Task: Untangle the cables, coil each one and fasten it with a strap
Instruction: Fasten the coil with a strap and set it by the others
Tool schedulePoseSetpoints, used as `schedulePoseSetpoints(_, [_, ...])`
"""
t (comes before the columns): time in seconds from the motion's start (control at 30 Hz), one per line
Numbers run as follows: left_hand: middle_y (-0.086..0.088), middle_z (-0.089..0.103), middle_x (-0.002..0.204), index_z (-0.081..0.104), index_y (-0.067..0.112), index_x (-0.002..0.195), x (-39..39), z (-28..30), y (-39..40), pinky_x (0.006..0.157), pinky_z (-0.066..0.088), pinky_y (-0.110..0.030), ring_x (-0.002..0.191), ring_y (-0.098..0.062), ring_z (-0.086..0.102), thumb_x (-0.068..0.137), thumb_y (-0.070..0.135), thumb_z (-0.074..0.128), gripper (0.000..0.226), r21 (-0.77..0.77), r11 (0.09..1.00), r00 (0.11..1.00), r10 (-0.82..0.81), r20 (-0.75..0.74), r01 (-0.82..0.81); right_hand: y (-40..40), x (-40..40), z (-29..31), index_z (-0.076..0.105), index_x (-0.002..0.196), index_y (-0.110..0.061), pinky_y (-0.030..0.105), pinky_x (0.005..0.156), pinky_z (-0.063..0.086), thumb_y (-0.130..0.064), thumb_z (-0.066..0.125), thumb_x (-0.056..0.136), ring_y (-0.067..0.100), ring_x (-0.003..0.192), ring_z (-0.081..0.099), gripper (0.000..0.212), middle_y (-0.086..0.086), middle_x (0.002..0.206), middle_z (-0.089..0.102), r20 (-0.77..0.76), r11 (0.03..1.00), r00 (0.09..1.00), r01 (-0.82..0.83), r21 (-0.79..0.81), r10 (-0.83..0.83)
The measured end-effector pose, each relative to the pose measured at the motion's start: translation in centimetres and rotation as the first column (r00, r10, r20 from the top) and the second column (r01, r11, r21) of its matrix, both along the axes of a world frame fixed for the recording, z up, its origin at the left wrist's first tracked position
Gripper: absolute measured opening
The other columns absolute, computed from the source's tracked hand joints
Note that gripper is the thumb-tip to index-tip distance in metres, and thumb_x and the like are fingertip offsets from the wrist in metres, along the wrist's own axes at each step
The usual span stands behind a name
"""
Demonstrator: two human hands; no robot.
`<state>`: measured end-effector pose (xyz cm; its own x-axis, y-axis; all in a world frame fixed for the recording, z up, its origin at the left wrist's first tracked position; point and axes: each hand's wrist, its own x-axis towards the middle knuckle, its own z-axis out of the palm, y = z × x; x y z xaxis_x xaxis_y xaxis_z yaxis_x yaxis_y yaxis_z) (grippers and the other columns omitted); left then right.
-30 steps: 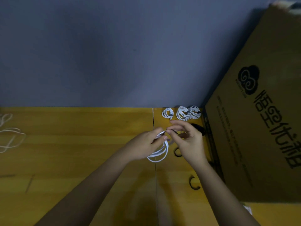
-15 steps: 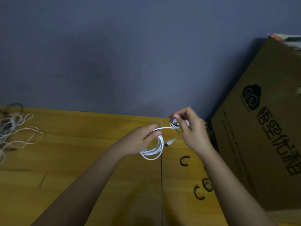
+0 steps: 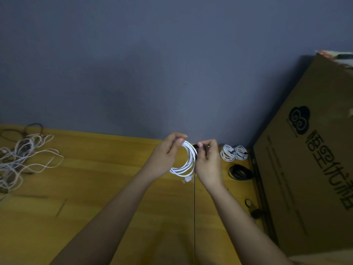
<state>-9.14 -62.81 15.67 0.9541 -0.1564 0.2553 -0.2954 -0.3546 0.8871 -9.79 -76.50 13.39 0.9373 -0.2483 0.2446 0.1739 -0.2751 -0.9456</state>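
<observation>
A white cable coil [image 3: 188,163] is held above the worktop [image 3: 95,188] by the left hand [image 3: 166,157], fingers curled round its top, while a black strap [image 3: 195,145] is pinched against it by the right hand [image 3: 207,163]. Should either hold slacken before the strap is closed, the loops could be sprung apart.

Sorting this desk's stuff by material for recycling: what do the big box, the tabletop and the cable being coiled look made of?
The box looks like plain brown cardboard, matte, with black printing. The tabletop looks like yellowish wood or wood-look laminate, with grain streaks and a slight sheen. The white cable looks plastic-sheathed, smooth and bending in even loops.
</observation>
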Motion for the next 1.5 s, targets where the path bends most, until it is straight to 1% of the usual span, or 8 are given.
schedulePoseSetpoints(0.13, [0.031,0.056,0.062,0.063,0.018,0.100,-0.2,-0.4,-0.5,0.057,0.033,-0.009,0.058,0.013,0.050,0.103,0.018,0.040,0.023,-0.079,0.994,0.997,0.075,0.036,-0.072,0.4,-0.3,0.3,0.044,0.084,-0.025,0.034,0.063,0.049,-0.013,0.045,0.100,0.014,0.065,0.058,0.020,-0.001,0.076,0.058,-0.053,0.996,0.998,0.041,0.082,-0.037])
schedulePoseSetpoints(0.33, [0.016,0.052,0.060,0.057,0.019,0.097,-0.3,-0.6,-2.7,0.061,0.038,-0.023,0.057,0.001,0.048,0.103,0.015,0.038,0.021,-0.275,0.936,0.974,0.226,-0.008,-0.220,1.3,-0.3,1.1,0.043,0.086,-0.014,0.007,0.054,0.038,-0.003,0.040,0.100,-0.013,0.057,0.052,0.018,-0.005,0.074,0.048,0.055,0.979,0.990,0.117,0.170,-0.128])
schedulePoseSetpoints(0.53, [0.007,0.042,0.057,0.050,0.018,0.100,-1.0,-0.2,-4.6,0.053,0.038,-0.016,0.050,-0.002,0.041,0.105,0.014,0.029,0.022,-0.524,0.833,0.982,0.128,-0.136,-0.181,1.6,0.6,1.8,0.036,0.088,-0.021,0.026,0.059,0.046,-0.011,0.032,0.103,0.002,0.058,0.053,0.019,0.001,0.083,0.049,0.079,0.967,0.985,0.130,0.220,-0.151])
schedulePoseSetpoints(0.67, [0.003,0.054,0.061,0.054,0.013,0.098,-0.3,0.2,-2.4,0.063,0.048,-0.026,0.061,-0.010,0.055,0.104,0.014,0.034,0.020,-0.509,0.859,0.954,-0.112,-0.280,-0.049,0.5,0.6,1.7,0.035,0.085,-0.025,0.015,0.059,0.041,-0.010,0.032,0.103,-0.005,0.057,0.048,0.023,-0.006,0.081,0.044,0.114,0.988,0.987,0.103,0.118,-0.116])
schedulePoseSetpoints(0.8, [0.009,0.046,0.054,0.046,0.014,0.083,0.1,0.9,-1.0,0.058,0.042,-0.030,0.050,-0.009,0.048,0.105,0.024,0.032,0.028,-0.352,0.933,0.885,-0.227,-0.406,0.077,0.3,-0.1,1.1,0.036,0.087,-0.026,0.031,0.057,0.044,-0.013,0.034,0.103,0.000,0.059,0.049,0.021,-0.007,0.082,0.045,0.093,0.998,0.995,0.044,0.035,-0.047])
schedulePoseSetpoints(1.07, [0.013,0.045,0.051,0.043,0.026,0.075,0.0,-1.3,-1.4,0.056,0.036,-0.032,0.048,-0.005,0.040,0.103,0.024,0.041,0.029,-0.036,0.998,0.997,0.053,-0.047,-0.055,-1.3,-0.3,0.8,0.047,0.086,-0.021,0.036,0.068,0.057,-0.010,0.047,0.099,0.013,0.072,0.066,0.017,-0.006,0.080,0.064,-0.034,0.991,0.998,0.059,0.122,-0.055])
schedulePoseSetpoints(1.3, [0.005,0.050,0.073,0.053,0.023,0.093,0.6,0.1,-0.1,0.066,0.042,-0.035,0.067,-0.015,0.049,0.098,0.044,0.034,0.029,0.250,0.952,0.952,-0.229,0.204,0.175,-3.4,1.3,3.4,0.069,0.095,-0.007,0.035,0.060,0.051,-0.001,0.064,0.084,0.032,0.069,0.069,0.013,0.002,0.080,0.074,0.225,0.725,0.966,0.065,-0.686,0.127])
schedulePoseSetpoints(1.5, [0.008,0.060,0.084,0.057,0.018,0.095,0.7,0.6,0.3,0.074,0.047,-0.037,0.077,-0.014,0.059,0.099,0.040,0.036,0.032,0.224,0.947,0.937,-0.279,0.209,0.232,-3.4,0.5,3.7,0.075,0.088,-0.020,0.013,0.064,0.050,-0.002,0.069,0.083,-0.001,0.068,0.067,0.019,-0.010,0.073,0.073,-0.017,0.948,0.963,-0.269,-0.172,0.270])
